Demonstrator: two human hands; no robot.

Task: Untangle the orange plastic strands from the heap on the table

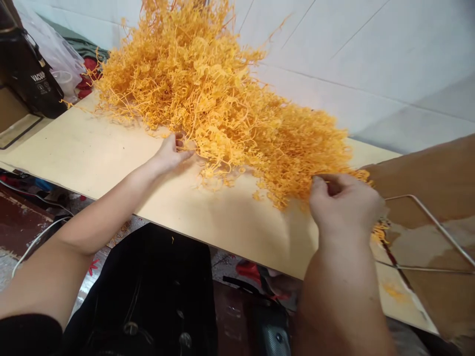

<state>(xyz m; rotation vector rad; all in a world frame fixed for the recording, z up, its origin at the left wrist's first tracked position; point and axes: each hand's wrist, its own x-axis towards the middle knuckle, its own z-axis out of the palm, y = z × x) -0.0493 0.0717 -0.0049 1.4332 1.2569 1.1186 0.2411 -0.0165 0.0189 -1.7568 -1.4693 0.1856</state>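
A big tangled heap of orange-yellow stringy strands, with small flat bits among them, covers the back of the pale board. At the heap's front edge, my left hand pinches at some strands, thumb and fingertips close together. Farther right, my right hand is closed at the heap's right end, back of the hand towards me. Orange strands show beside and behind that hand. What exactly lies between its fingertips is partly hidden.
On the left stand a black box marked VACUU and a clear plastic bag. A white wall rises behind the heap. Brown cardboard and a bent metal rod are at the right. Loose orange bits lie near the board's right end.
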